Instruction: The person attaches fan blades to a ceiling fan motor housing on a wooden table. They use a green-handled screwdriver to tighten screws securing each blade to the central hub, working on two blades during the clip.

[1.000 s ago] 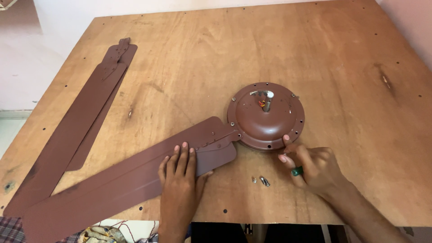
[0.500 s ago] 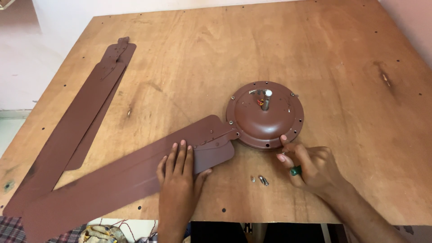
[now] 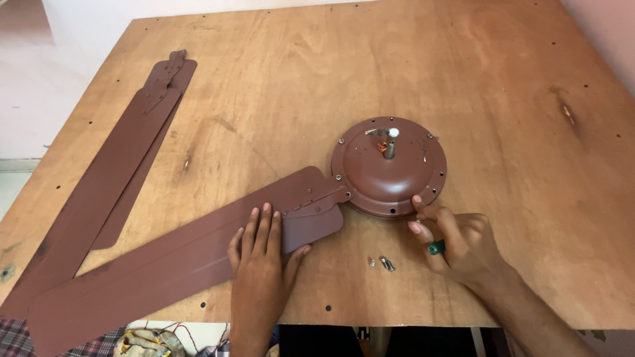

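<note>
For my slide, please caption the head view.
Left hand flat on fan blade; right hand fingertips at motor housing rim.

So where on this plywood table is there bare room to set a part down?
Bare wood spans the far side beyond the fan motor housing and the right side. It is crowded near the front edge: attached blade, left hand, right hand, loose screws. Spare blades fill the left.

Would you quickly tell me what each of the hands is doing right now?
Left hand: open, pressed flat on the brown fan blade.
Right hand: fingers curled, fingertips touching the fan motor housing rim; grasping nothing visible.
</note>
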